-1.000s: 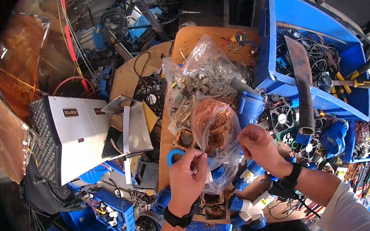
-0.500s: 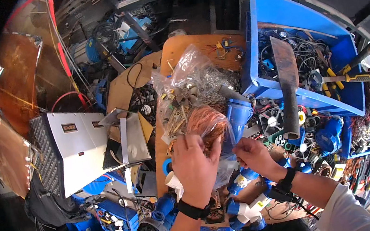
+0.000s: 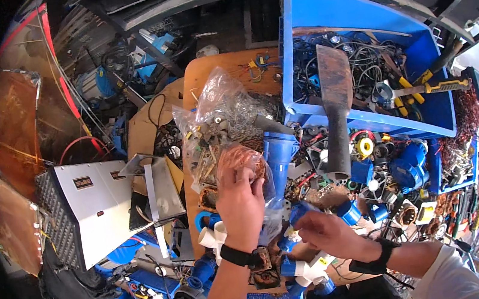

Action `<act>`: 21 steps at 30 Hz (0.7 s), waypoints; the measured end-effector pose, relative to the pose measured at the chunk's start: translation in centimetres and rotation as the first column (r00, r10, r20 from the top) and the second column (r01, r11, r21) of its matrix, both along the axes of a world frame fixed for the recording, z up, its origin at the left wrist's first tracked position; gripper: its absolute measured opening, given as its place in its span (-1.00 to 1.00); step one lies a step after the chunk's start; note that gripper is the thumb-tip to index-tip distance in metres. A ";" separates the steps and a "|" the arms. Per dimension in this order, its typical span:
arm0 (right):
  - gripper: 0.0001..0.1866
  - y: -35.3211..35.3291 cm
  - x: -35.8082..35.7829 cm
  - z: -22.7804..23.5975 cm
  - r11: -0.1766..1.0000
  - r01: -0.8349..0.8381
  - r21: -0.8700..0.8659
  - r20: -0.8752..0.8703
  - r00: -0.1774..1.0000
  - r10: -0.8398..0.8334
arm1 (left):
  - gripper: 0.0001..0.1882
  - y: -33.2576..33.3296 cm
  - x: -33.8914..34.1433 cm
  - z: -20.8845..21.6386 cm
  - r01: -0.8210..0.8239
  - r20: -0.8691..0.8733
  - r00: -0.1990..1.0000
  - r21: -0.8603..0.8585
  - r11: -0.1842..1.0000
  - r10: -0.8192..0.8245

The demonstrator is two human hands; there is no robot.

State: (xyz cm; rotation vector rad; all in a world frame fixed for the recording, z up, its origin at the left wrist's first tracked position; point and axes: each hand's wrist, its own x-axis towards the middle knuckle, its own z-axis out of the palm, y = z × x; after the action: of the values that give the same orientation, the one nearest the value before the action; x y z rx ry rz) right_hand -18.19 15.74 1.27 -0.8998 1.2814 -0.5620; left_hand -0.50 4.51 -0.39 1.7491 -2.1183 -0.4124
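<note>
A clear plastic bag [image 3: 258, 160] with reddish copper wire bundled inside rests on the wooden board. The bent fingers of my left hand [image 3: 240, 201] close on its near side; their tips are partly hidden. To the right and nearer, my right hand [image 3: 332, 235] has its fingers drawn together by a blue piece, and what they hold, if anything, I cannot make out. Just beyond the bag stands a blue plastic cylinder [image 3: 280, 159]. A larger clear bag [image 3: 204, 131] of mixed metal scraps lies behind. White pipe fittings [image 3: 213, 237] sit beside my left wrist.
A big blue crate [image 3: 355, 16] of cables stands at the back right, a rusty broad-bladed tool [image 3: 336, 100] leaning across its edge. Beside it rests a yellow-handled tool [image 3: 446, 86]. At left is a silver metal case [image 3: 92, 199]. Blue-and-white pipe fittings [image 3: 310, 270] lie near my right forearm.
The view has shifted, moving the scene leftward. My right hand has moved nearer to me, away from the bag of copper wire. My left hand remains at that bag.
</note>
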 end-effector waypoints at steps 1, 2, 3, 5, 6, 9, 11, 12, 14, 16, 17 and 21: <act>-0.80 0.8 -0.6 0.2 0.999 0.011 -0.049 0.005 1.000 -0.011 | -0.73 -0.1 0.3 -0.1 0.012 0.042 0.999 -0.090 0.996 -0.009; -0.80 1.5 -1.3 0.4 0.995 0.021 -0.099 0.011 1.000 -0.020 | -0.73 -0.1 0.2 0.2 -0.002 0.013 1.000 -0.108 0.994 0.004; -0.81 2.2 -1.9 1.2 0.994 0.071 -0.079 0.050 0.996 -0.067 | -0.72 -0.2 0.0 1.1 -0.013 -0.014 1.000 -0.131 0.991 0.011; -0.82 3.2 -3.5 2.8 0.991 0.097 -0.088 0.019 0.995 -0.096 | -0.69 0.1 -0.6 3.1 -0.009 -0.018 1.000 -0.148 0.989 0.006; -0.83 3.5 -4.0 3.9 0.989 0.111 -0.094 0.004 0.994 -0.112 | -0.70 0.4 -1.1 4.2 0.016 -0.043 0.999 -0.109 0.994 -0.021; -0.84 4.7 -5.6 7.3 0.980 0.134 -0.146 -0.038 0.989 -0.140 | -0.72 2.0 -3.7 7.7 0.108 -0.146 0.982 -0.074 0.991 -0.118; -0.83 6.1 -7.1 8.8 0.968 0.089 -0.232 -0.110 0.987 -0.117 | -0.76 3.0 -5.3 10.1 0.200 -0.262 0.941 -0.079 0.976 -0.214; -0.83 6.8 -7.8 9.7 0.969 0.118 -0.218 -0.101 0.985 -0.143 | -0.78 3.7 -6.5 11.5 0.227 -0.327 0.915 -0.063 0.972 -0.235; -0.83 8.2 -9.3 11.4 0.966 0.175 -0.189 -0.082 0.978 -0.193 | -0.81 5.5 -8.5 14.2 0.275 -0.420 0.875 0.020 0.961 -0.242; -0.83 9.6 -10.8 13.2 0.964 0.200 -0.176 -0.085 0.972 -0.218 | -0.82 6.9 -10.2 16.1 0.352 -0.409 0.839 -0.097 0.931 -0.360; -0.83 10.9 -11.7 13.5 0.953 0.215 -0.215 -0.095 0.966 -0.240 | -0.81 7.9 -11.1 17.9 0.409 -0.390 0.817 -0.124 0.904 -0.424; -0.83 15.2 -15.7 16.4 0.948 0.244 -0.206 -0.138 0.952 -0.274 | -0.80 11.8 -15.5 25.7 0.616 -0.190 0.724 -0.257 0.745 -0.664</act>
State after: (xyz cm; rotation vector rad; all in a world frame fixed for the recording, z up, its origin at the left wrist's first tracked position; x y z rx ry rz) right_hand -33.91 30.98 17.65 -0.9532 1.5292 -0.8411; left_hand -15.95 16.32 25.29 0.7450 -2.4104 -0.5794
